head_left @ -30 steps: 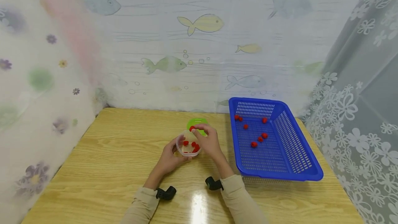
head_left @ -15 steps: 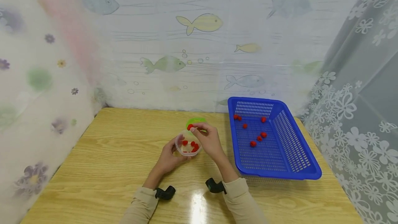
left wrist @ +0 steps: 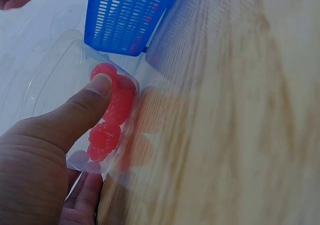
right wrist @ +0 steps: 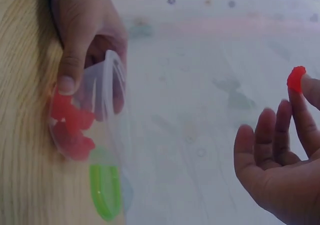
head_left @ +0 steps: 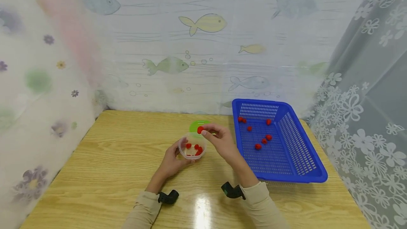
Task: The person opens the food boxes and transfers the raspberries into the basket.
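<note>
My left hand [head_left: 172, 162] grips a clear plastic tub [head_left: 182, 147] on the table, thumb on the near side and fingers around the far side. Several red raspberries [left wrist: 119, 105] lie in the tub, seen through its wall in the left wrist view. Above and behind the tub's right rim, my right hand [head_left: 224, 144] pinches one raspberry [right wrist: 296, 79] between thumb and forefinger. The other fingers of that hand are loosely bent in the right wrist view. Behind the tub lies a green lid [head_left: 195, 127], partly covered by the right hand and the held raspberry.
On the right of the wooden table [head_left: 127, 144] stands a blue perforated basket [head_left: 286, 177] with several raspberries [head_left: 258, 146] scattered on its floor. A curtain printed with fish [head_left: 210, 23] hangs behind the table's far edge. Black wrist devices [head_left: 169, 197] sit at both cuffs.
The right hand, still pinching the raspberry, moves a little left and then back right, away from the tub. The left hand and tub stay in place. The view shifts slightly.
</note>
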### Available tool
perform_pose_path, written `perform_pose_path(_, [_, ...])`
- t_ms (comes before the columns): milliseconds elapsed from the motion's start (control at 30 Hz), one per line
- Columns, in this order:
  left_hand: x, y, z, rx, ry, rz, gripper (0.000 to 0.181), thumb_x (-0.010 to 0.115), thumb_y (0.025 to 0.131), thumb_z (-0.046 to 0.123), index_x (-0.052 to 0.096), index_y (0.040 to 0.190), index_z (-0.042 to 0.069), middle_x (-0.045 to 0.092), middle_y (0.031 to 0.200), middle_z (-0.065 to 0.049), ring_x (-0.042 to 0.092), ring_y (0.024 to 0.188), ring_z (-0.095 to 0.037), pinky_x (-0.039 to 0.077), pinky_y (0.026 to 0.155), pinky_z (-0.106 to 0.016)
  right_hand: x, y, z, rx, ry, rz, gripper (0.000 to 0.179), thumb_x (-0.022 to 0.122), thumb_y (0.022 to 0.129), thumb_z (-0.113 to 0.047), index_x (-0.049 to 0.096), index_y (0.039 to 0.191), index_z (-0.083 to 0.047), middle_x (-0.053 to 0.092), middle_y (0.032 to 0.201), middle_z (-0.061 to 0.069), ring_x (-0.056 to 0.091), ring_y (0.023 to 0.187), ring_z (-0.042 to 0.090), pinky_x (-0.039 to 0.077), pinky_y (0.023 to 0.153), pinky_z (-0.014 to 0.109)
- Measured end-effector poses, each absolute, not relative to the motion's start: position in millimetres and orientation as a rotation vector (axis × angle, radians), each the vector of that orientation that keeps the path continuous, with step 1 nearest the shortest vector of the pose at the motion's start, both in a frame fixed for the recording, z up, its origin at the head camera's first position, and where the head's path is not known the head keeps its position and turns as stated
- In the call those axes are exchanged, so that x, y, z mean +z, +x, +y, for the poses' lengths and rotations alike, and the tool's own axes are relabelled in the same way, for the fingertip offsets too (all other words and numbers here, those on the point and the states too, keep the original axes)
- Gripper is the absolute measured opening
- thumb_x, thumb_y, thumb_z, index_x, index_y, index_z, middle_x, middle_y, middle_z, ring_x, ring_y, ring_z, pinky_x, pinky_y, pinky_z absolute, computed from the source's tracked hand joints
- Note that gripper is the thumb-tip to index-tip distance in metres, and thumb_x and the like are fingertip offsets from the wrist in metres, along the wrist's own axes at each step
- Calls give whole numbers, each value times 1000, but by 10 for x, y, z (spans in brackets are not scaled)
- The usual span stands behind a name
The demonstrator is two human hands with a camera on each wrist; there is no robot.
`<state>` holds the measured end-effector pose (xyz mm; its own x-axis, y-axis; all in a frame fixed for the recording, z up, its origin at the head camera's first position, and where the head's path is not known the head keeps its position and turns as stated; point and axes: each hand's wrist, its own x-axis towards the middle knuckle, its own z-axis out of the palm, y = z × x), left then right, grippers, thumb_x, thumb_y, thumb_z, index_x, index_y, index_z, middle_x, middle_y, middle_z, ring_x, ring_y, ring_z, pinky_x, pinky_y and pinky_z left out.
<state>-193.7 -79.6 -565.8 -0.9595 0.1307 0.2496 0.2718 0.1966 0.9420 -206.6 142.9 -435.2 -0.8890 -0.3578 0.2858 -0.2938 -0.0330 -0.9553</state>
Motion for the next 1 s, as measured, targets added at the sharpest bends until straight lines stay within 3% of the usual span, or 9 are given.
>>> perform_pose_path(167, [-5683, -1958, -806, -1845, -400, -2357, 91, 90, 75, 4, 42, 153, 1, 51, 150, -22, 47, 140, -37, 37, 117, -50, -4257, -2049, 1623, -2049, -757, 2145, 24, 64, 100, -6, 67, 118, 9, 70, 106, -3, 65, 102, 8, 54, 95, 25])
perform_pose_path(400, [-5678, -1961, -801, -1814, -381, -2375, 94, 91, 74, 6, 42, 154, 3, 52, 150, -19, 47, 141, -35, 38, 117, -45, -4141, -2056, 1939, -1961, -754, 2175, 26, 65, 100, -12, 68, 121, 4, 69, 108, -3, 65, 104, 12, 56, 92, 26])
perform_pose_path(600, [-5689, -1959, -800, -1833, -391, -2358, 94, 91, 74, 2, 41, 154, 2, 51, 150, -21, 47, 141, -35, 38, 116, -49, -4033, -2111, 2286, -1881, -792, 2223, 22, 65, 100, -10, 69, 118, 3, 68, 110, -4, 63, 107, 18, 55, 90, 28])
perform_pose_path(1000, [-5419, -1812, -709, -1785, -414, -2364, 88, 85, 76, -8, 39, 151, -10, 50, 146, -31, 49, 135, -46, 41, 111, -56, -3860, -2475, 3071, -1822, -679, 2447, 19, 62, 103, -17, 71, 117, -7, 70, 107, -12, 63, 100, 8, 53, 86, 18])
